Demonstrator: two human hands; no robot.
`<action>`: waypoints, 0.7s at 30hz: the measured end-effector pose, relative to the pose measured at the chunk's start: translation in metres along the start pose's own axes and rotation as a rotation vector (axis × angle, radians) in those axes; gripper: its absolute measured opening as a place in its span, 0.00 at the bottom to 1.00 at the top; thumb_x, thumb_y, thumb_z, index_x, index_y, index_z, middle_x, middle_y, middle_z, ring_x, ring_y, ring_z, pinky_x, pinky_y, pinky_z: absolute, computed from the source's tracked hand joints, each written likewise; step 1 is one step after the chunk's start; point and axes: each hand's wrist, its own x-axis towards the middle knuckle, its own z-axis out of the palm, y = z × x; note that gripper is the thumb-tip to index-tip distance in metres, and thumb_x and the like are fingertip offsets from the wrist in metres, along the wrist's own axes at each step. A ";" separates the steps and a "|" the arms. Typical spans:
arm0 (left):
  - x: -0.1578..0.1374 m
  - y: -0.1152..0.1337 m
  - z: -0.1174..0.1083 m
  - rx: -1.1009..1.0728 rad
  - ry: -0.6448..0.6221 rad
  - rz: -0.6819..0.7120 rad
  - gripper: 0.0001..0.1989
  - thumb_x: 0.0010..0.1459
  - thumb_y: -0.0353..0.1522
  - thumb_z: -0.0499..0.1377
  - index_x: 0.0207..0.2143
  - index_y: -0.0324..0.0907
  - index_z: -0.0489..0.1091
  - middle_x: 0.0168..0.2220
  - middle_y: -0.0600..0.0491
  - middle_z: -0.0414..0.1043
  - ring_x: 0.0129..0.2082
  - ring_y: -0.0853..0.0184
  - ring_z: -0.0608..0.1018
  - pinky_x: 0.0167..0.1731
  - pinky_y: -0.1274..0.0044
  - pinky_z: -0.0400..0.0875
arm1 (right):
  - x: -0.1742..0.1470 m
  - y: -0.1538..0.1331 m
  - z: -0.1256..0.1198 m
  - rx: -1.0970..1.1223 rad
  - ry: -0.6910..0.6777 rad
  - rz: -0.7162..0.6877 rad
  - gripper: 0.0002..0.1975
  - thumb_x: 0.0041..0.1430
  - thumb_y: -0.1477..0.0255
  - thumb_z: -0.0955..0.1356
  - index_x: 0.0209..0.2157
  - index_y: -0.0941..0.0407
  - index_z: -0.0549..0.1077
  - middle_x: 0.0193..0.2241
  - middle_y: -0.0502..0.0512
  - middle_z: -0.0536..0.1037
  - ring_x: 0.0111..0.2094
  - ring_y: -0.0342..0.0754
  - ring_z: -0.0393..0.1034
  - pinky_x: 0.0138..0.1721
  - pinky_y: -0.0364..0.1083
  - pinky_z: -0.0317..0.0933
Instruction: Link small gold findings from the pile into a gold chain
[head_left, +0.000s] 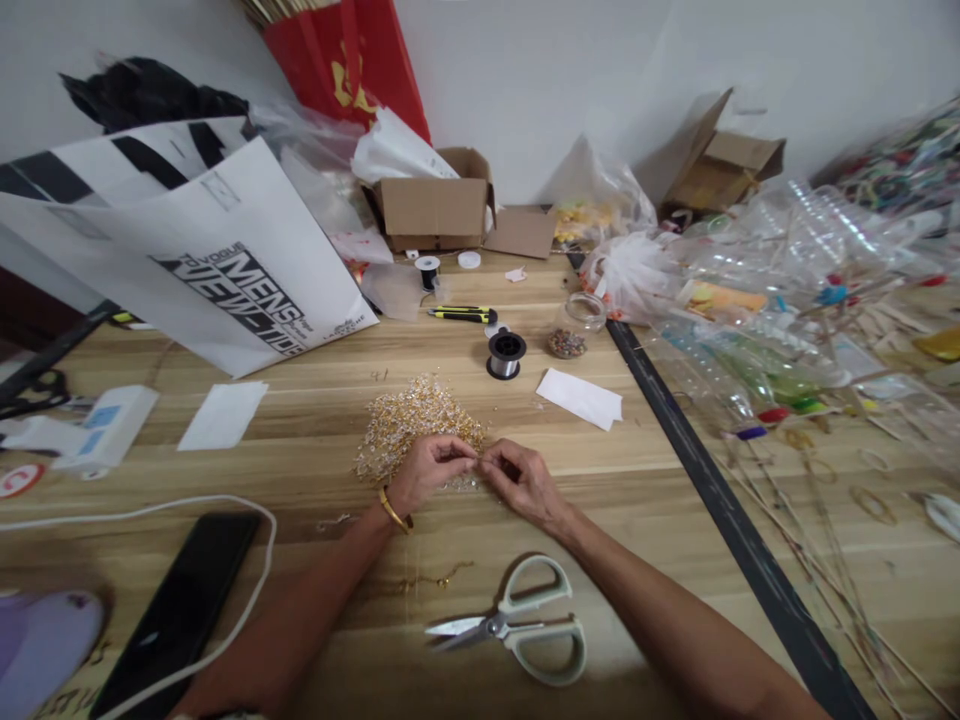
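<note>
My left hand (433, 470), with a gold bracelet (395, 510) at its wrist, pinches at the near right edge of a pile of gold and clear beads (409, 415). Thumb and fingertips of my right hand (523, 481) are pinched too, almost touching the left fingertips. Whatever lies between them is too small to make out. A few clear beads (461, 483) rest on the table just under the fingers. Nearer to me are a short gold chain (439, 578) and scissors (517, 625) with pale handles, their blades slightly apart and pointing left.
Beyond my hands stand a spool of wire (505, 354), a glass jar with beads (568, 340) and a yellow-black utility knife (461, 314). A white paper bag (247, 260) and a black phone (180, 610) are on the left. Plastic bottles (750, 270) crowd the right. Cardboard box (435, 208) behind.
</note>
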 end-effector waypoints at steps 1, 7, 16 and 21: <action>0.000 0.000 0.000 0.005 0.007 0.003 0.07 0.45 0.32 0.64 0.27 0.35 0.73 0.24 0.53 0.73 0.24 0.72 0.73 0.28 0.80 0.68 | 0.000 0.000 0.000 0.004 0.000 0.003 0.09 0.58 0.69 0.63 0.28 0.58 0.68 0.20 0.49 0.66 0.21 0.41 0.57 0.22 0.40 0.51; 0.000 -0.001 -0.001 0.017 0.011 0.015 0.07 0.46 0.31 0.64 0.27 0.35 0.73 0.24 0.53 0.73 0.24 0.72 0.73 0.27 0.81 0.68 | -0.001 -0.001 0.000 -0.002 -0.003 0.005 0.07 0.57 0.70 0.64 0.27 0.58 0.68 0.20 0.49 0.65 0.21 0.41 0.57 0.22 0.40 0.52; 0.000 -0.002 0.000 -0.001 0.008 0.021 0.07 0.46 0.31 0.63 0.28 0.35 0.73 0.24 0.53 0.73 0.25 0.72 0.73 0.28 0.81 0.68 | -0.001 -0.001 0.000 -0.004 -0.007 -0.001 0.07 0.58 0.71 0.63 0.28 0.58 0.68 0.20 0.49 0.65 0.21 0.41 0.57 0.23 0.40 0.52; 0.000 -0.001 0.000 0.015 0.009 0.033 0.07 0.46 0.31 0.63 0.28 0.35 0.73 0.24 0.53 0.74 0.25 0.72 0.73 0.28 0.80 0.68 | -0.001 -0.002 -0.001 -0.001 -0.022 0.004 0.07 0.58 0.71 0.63 0.28 0.58 0.68 0.21 0.48 0.65 0.22 0.40 0.57 0.23 0.39 0.51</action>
